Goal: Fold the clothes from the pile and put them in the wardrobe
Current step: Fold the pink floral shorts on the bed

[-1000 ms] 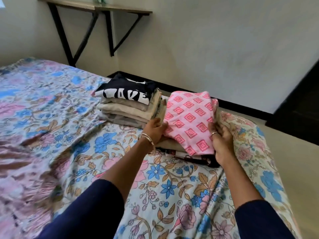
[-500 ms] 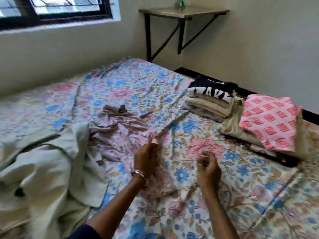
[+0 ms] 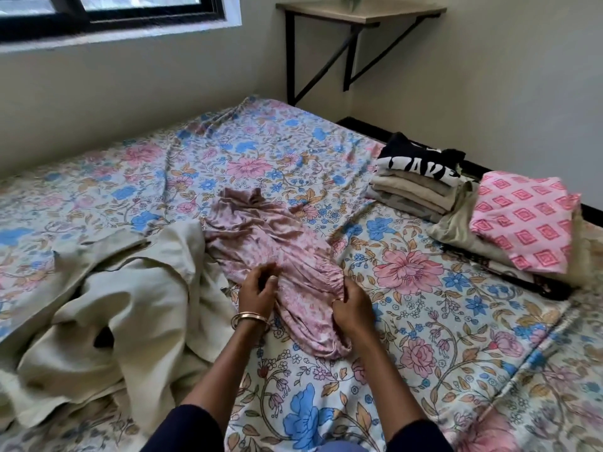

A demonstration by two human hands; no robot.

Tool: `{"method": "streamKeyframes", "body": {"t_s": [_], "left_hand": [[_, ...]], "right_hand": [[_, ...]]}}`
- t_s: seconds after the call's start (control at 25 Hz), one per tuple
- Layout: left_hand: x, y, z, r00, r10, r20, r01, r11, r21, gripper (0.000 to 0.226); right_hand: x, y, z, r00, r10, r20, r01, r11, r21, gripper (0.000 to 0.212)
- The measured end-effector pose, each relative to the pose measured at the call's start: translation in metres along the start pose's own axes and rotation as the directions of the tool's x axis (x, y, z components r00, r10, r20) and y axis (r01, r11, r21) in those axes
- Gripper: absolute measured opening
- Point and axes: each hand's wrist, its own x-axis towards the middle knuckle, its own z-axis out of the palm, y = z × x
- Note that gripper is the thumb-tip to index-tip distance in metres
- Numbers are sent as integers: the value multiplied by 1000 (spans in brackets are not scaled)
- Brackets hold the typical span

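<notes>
Nearest the camera, a crumpled pink patterned garment [image 3: 280, 275] is spread lengthwise on the bed [image 3: 408, 337], over the floral bedsheet, its near end bunched into gathered folds and its brownish far end twisted into a knot-like ruffle. The gathered edge is gripped by the right hand [image 3: 352, 308], whose fingers are curled tightly into the fabric. The left hand [image 3: 257, 290], with bangles [image 3: 249, 318] worn at the wrist, is set on the garment just beside it; its fingers are bent and the cloth appears to be pinched between thumb and fingertips. Both forearms are extended forward from dark blue sleeves.

To the left, touching the pink garment, a rumpled cream garment [image 3: 114, 308] is heaped unfolded on the bed. Farther off at the right edge of the bed, a folded pink diamond-print garment [image 3: 522, 223] is laid on top of a low stack, and beside it a stack of folded beige clothes [image 3: 411, 194] is topped by a black printed shirt [image 3: 421, 163]. Beyond, a wall-mounted shelf [image 3: 359, 11] and a window [image 3: 111, 11] are seen.
</notes>
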Motion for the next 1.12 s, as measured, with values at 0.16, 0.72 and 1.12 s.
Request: {"method": "streamKeyframes", "body": {"t_s": [0.16,0.72,1.12], "left_hand": [[-20,39,1,997,45,55,-51,993,109,35],[-116,347,44,282,556,782,-727,656,-204,34],[-173,434,49,295,543,787,-932,345,111,29]], "right_hand": [[-46,-15,-55,988,-149,-44,155,939,307,43],[-204,-150,-356,831,-551,-75,407,694,-594,45],[-281,-96,-429,489,-492,-720,-36,813,-581,21]]}}
